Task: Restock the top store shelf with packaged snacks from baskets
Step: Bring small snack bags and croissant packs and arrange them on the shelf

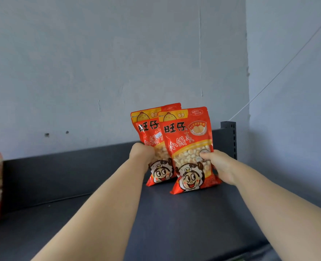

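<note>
The left hand (pixel 141 153) grips the rear snack bag (pixel 147 127) by its edge. The right hand (pixel 219 166) clasps the front snack bag (pixel 186 146), thumb on its window. This probably steadies both upright on the top shelf (pixel 174 223). Their long axes are near vertical, with the printed faces towards the person and the bases below the hands.

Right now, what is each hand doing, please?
Left hand: grips the rear red snack bag.
Right hand: grips the front red snack bag.
</note>
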Motion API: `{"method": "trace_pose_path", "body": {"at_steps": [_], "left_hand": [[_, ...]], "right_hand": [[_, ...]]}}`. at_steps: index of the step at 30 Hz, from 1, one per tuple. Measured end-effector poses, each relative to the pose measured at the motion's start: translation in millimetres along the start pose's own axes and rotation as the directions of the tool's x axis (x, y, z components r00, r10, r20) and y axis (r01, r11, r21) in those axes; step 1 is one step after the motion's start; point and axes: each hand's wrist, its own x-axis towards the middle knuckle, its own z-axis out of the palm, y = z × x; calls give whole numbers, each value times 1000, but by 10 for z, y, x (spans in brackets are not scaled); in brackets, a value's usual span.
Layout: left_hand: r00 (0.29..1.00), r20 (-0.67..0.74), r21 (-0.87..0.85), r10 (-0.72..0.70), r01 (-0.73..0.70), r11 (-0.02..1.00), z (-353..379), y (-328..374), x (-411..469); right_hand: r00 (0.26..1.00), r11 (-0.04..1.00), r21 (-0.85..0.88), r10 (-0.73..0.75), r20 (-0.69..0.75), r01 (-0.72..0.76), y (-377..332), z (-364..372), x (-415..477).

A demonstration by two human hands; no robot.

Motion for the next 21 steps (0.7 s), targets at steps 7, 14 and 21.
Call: {"method": "trace_pose_path", "body": {"at_steps": [7, 14, 21], "left_hand": [[999, -47, -43, -24, 22, 999, -68, 34, -115], [1000, 26, 104, -11, 8, 995, -357, 79, -554], [952, 188, 393, 240, -297, 870, -931, 30, -1163]], "right_hand": [[999, 999, -20, -45, -25, 45, 10, 7, -85], [944, 942, -295, -233, -235, 159, -83, 188, -745], [923, 668, -734, -347, -167, 118, -20, 579, -1567]]}}
